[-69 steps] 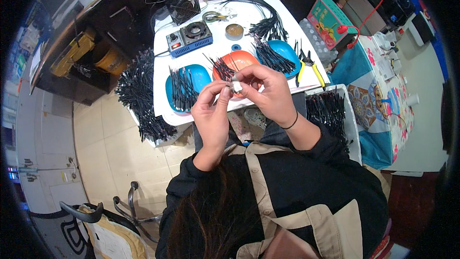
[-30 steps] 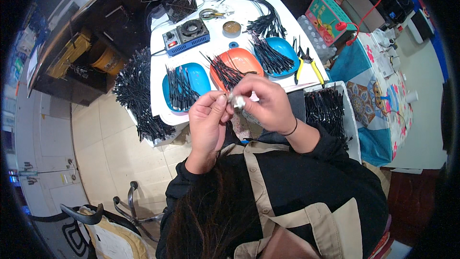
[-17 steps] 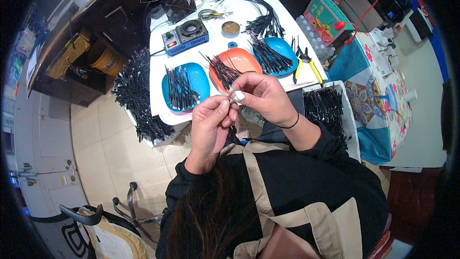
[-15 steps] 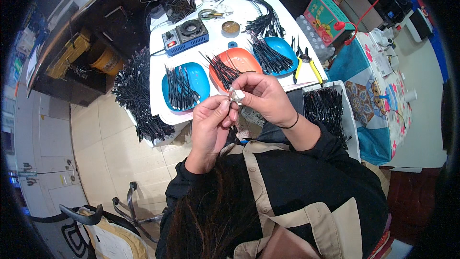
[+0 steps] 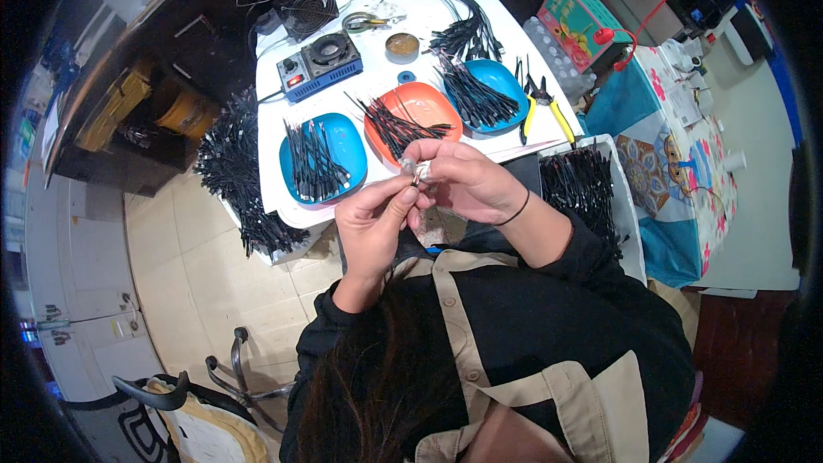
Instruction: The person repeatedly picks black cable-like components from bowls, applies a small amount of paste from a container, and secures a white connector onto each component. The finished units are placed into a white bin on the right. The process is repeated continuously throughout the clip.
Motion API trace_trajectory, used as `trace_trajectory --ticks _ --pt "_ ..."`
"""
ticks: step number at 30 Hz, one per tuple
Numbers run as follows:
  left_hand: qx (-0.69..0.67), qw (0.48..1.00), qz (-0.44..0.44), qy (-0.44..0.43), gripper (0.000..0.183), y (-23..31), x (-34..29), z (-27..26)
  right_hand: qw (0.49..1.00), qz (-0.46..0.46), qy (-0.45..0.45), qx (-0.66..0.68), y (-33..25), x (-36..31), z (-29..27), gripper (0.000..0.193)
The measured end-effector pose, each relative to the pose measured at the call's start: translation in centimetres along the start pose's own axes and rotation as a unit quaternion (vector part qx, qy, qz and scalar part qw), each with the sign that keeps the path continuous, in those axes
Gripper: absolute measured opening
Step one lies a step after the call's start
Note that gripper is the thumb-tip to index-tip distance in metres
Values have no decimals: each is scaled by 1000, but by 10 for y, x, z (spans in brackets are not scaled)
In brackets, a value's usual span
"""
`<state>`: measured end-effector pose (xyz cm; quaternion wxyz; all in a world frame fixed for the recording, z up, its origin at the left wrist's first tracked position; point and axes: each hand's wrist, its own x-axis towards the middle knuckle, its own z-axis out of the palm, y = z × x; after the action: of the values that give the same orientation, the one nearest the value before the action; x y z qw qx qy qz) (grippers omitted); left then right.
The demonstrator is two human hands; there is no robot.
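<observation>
My left hand (image 5: 369, 230) and my right hand (image 5: 473, 183) meet in front of the table's near edge. Between the left thumb and forefinger is the dark end of a short black cable (image 5: 416, 183), mostly hidden by the fingers. My right fingertips close on that same end, with a small white piece (image 5: 423, 169) at them; whether it is tape or a finger wrap I cannot make out. Just beyond lie an orange tray (image 5: 433, 105), a blue tray (image 5: 349, 139) on its left and another blue tray (image 5: 500, 77) on its right, each bearing black cables.
Behind the trays stand a blue heating unit (image 5: 324, 69), a round tin (image 5: 401, 47) and a fan (image 5: 309, 9). Yellow-handled cutters (image 5: 561, 122) lie at the table's right edge. Black cables heap at the left (image 5: 249, 180) and fill a white box (image 5: 632, 236) at the right.
The view has shifted slightly, so the table sits a little further left and up. My right fingers have turned and curled lower around the cable end; both hands stay together.
</observation>
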<state>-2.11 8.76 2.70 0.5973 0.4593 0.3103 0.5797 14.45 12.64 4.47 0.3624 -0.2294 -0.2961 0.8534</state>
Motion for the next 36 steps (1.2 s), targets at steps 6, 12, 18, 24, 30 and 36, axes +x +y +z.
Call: trace_trajectory --ticks 6,12,18,24,30,36 --pt "27 998 -47 16 18 -14 10 -3 994 -1 21 108 16 8 -21 19" --pt "-12 996 -83 11 19 -28 24 -1 997 -6 21 75 11 12 -39 18" --pt "-56 993 -91 55 15 -36 38 2 691 -203 401 -567 -49 29 -114 19" --pt "-69 991 -95 63 16 -40 42 5 438 -151 413 -784 -54 26 -153 16" --pt "-89 988 -103 78 17 -35 38 7 423 -164 396 -798 -52 26 -157 15" --pt "-107 988 -85 78 17 -29 33 10 447 -240 413 -756 -60 20 -141 11"
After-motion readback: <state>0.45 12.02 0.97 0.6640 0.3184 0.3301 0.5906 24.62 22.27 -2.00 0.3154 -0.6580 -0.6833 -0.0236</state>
